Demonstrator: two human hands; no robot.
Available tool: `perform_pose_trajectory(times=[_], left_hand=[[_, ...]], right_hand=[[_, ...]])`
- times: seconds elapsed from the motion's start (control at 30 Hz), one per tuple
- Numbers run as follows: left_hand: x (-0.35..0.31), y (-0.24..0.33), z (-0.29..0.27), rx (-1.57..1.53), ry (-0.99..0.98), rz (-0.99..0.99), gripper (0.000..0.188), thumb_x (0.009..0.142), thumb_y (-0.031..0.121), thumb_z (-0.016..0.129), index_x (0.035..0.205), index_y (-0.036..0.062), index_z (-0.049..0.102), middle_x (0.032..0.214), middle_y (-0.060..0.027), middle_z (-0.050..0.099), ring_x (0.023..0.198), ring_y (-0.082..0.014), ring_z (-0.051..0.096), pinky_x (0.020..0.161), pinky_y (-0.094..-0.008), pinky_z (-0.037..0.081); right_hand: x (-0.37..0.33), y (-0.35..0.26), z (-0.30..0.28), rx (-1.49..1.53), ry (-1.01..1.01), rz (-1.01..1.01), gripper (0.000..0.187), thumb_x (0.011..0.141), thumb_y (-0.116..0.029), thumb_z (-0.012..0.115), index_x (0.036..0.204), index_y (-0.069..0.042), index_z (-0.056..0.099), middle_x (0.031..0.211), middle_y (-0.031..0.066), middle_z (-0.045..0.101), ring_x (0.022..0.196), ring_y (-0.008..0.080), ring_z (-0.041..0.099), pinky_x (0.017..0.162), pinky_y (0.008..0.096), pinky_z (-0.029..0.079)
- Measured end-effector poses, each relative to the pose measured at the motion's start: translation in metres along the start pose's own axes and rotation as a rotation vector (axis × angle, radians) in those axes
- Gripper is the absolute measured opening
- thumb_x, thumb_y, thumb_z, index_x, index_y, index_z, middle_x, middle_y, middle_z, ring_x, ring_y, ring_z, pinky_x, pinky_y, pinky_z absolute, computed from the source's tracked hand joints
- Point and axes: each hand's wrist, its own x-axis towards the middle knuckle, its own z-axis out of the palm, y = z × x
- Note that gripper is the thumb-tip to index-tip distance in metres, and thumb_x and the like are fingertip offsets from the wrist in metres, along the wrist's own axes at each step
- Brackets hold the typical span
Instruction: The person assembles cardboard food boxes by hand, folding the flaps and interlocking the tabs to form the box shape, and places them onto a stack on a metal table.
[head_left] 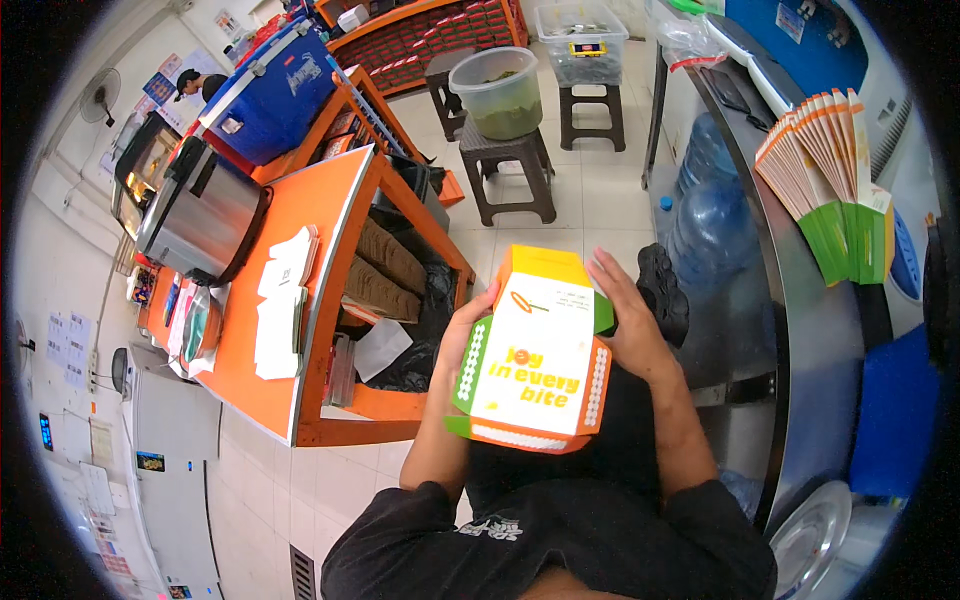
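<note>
A paper food box in white, yellow, green and orange is held up in front of my body, its printed white face toward me and its yellow end pointing away. My left hand grips its left edge, the fingers partly hidden behind it. On the far right side, my right hand holds the box near a green flap, with the thumb side along the edge. Some side flaps stand out at an angle. Whether the box is fully folded I cannot tell.
To my left stands an orange-topped table with a stack of flat white cartons and a steel cooker. On the right, a metal counter bears fanned green and orange cartons. Ahead, a stool carries a plastic tub.
</note>
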Motion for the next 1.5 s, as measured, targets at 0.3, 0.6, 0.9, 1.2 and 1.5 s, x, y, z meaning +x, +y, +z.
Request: perform_pose_trajectory(times=[0.3,0.6,0.9,1.2,1.5], left_hand=[[0.027,-0.055,-0.048,-0.693,-0.236,0.051,0.050,0.095,0.035,0.050,0.134,0.0056,0.043,0.136,-0.0159,0.047,0.127,-0.0285,0.045,0.106,-0.0473,0.038],[0.012,-0.072,-0.011,0.330,0.065,0.318,0.049,0.093,0.024,0.057,0.134,0.0045,0.040,0.126,-0.0068,0.052,0.120,-0.0205,0.048,0.104,-0.0362,0.035],[0.013,-0.056,0.007,0.550,0.301,0.482,0.025,0.087,0.022,0.070,0.096,-0.0008,0.065,0.086,-0.0025,0.064,0.071,-0.0067,0.058,0.062,-0.0211,0.047],[0.023,-0.068,-0.011,0.639,0.462,0.686,0.021,0.084,0.017,0.074,0.085,-0.0033,0.068,0.076,-0.0040,0.066,0.066,-0.0069,0.059,0.063,-0.0208,0.048],[0.016,-0.069,-0.027,0.955,0.325,0.764,0.013,0.087,0.008,0.068,0.095,-0.0023,0.069,0.085,-0.0046,0.068,0.077,-0.0089,0.062,0.072,-0.0232,0.050]], right_hand=[[0.001,-0.019,0.030,0.047,0.262,-0.104,0.054,0.084,-0.024,0.067,0.132,-0.005,0.051,0.104,0.0141,0.058,0.094,0.0301,0.057,0.080,0.0374,0.049],[-0.006,-0.028,0.047,-0.227,0.191,-0.164,0.066,0.075,-0.020,0.074,0.135,-0.008,0.049,0.111,0.0157,0.050,0.105,0.0327,0.052,0.086,0.0406,0.049],[-0.007,-0.027,0.048,-0.050,0.225,-0.087,0.047,0.082,-0.009,0.065,0.128,-0.004,0.054,0.112,0.0152,0.054,0.099,0.0307,0.058,0.083,0.0377,0.050],[0.000,-0.025,0.053,0.214,0.364,0.098,0.016,0.090,-0.006,0.057,0.105,-0.001,0.061,0.099,0.0151,0.061,0.088,0.0281,0.062,0.076,0.0340,0.051],[0.005,-0.029,0.041,0.521,0.262,0.240,0.014,0.090,-0.009,0.058,0.100,0.000,0.060,0.101,0.0128,0.059,0.090,0.0230,0.061,0.075,0.0306,0.049]])
